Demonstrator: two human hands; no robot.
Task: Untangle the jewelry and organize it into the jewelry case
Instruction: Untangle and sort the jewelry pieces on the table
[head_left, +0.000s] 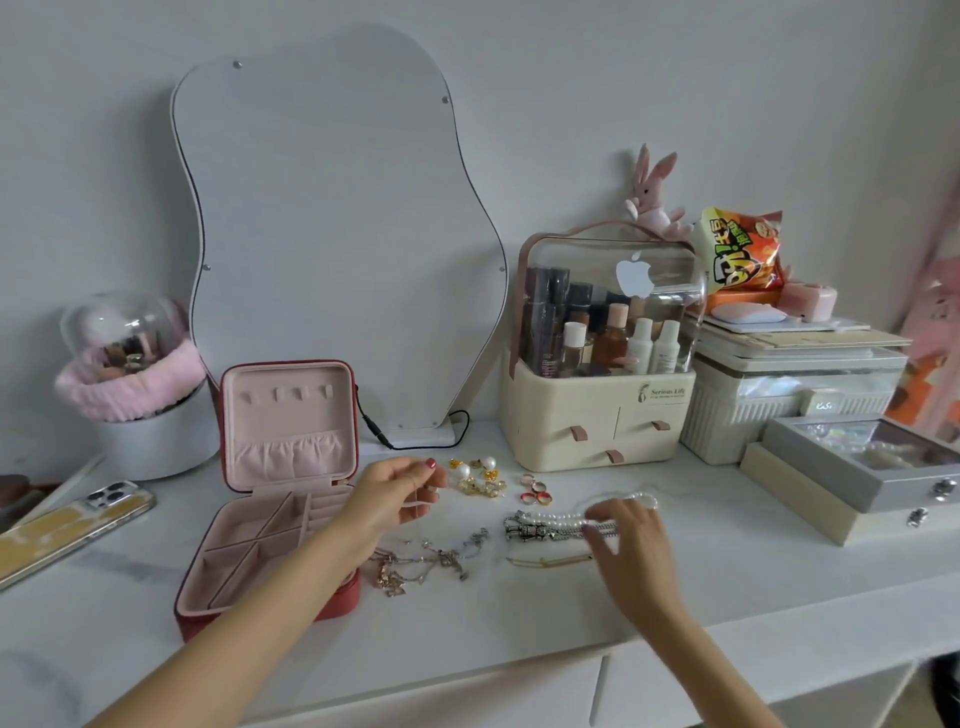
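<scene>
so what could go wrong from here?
1. The left hand pinches a thin chain that appears to run down into the tangled pile; lifting further could tighten knots or drag the pile along.
2. The right hand rests on the pearl strand, which lies against a silver chain; pulling one may snag the other.
3. The rings and earrings lie loose near the hands; a sweep could scatter them.

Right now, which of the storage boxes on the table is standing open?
The red jewelry case with the pink lining, by the left hand. Its lid stands upright, compartments exposed. The cream cosmetics organizer and the grey glass-topped box are closed.
</scene>
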